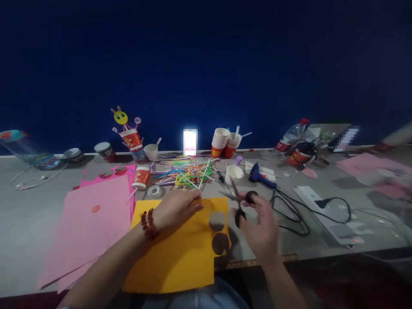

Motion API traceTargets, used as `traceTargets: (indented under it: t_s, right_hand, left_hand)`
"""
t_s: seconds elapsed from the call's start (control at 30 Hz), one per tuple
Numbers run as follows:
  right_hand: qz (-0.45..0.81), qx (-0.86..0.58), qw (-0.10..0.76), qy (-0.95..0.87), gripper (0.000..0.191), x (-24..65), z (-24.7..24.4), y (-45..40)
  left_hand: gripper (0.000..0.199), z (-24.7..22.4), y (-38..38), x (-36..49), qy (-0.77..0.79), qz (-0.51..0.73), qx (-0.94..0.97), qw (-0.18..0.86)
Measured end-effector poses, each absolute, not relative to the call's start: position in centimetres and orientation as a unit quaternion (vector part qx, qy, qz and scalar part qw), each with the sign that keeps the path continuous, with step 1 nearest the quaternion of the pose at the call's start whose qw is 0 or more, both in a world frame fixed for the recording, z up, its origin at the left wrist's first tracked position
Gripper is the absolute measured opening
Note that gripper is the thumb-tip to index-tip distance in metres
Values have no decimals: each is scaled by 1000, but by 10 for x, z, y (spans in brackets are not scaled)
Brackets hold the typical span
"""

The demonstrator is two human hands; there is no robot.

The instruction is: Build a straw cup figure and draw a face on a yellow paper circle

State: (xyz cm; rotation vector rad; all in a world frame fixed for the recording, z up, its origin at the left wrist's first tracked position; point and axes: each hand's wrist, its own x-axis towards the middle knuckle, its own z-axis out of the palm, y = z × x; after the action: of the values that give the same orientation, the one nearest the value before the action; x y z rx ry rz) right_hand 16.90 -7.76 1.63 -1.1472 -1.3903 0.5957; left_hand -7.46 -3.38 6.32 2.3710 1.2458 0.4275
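Observation:
My left hand [178, 208], with a red bead bracelet on its wrist, presses down on an orange paper sheet [174, 257] that has two round holes cut near its right edge. Its fingertips rest beside a drawn circle on the sheet. My right hand [262, 223] grips black-handled scissors [240, 201], blades open and pointing up and left, just off the sheet's upper right corner.
Pink sheets [93, 223] lie to the left. A pile of coloured straws [189, 171], paper cups [222, 141], a tape roll [154, 191] and a white cup [234, 174] sit behind. A blue glue gun [260, 176], black cables [289, 210] and a power strip [322, 210] lie at right.

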Motion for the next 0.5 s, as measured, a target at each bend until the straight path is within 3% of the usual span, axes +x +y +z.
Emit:
traceTargets:
  t_s: [0.07,0.13,0.23,0.37,0.5]
  right_hand:
    - [287,-486,573,-594,35,175,18,-92]
    - [429,-466,499,-591,29,180,13,-103]
    - [604,-457,387,-527,36,185,-3,-110]
    - [699,-422,334,-471,39,190,-15,-109]
    - [742,-393,317,-441,49,187,-12,-111]
  left_hand:
    - [17,59,-29,-78,456,183,829,269]
    - [20,51,-26,-82,454,229,798,323]
    - [26,36,-28,-87,449,296,738,408]
    - [34,23,-36,-87,427,357,631,540]
    - [40,24,-39,-85,411,394,574,589]
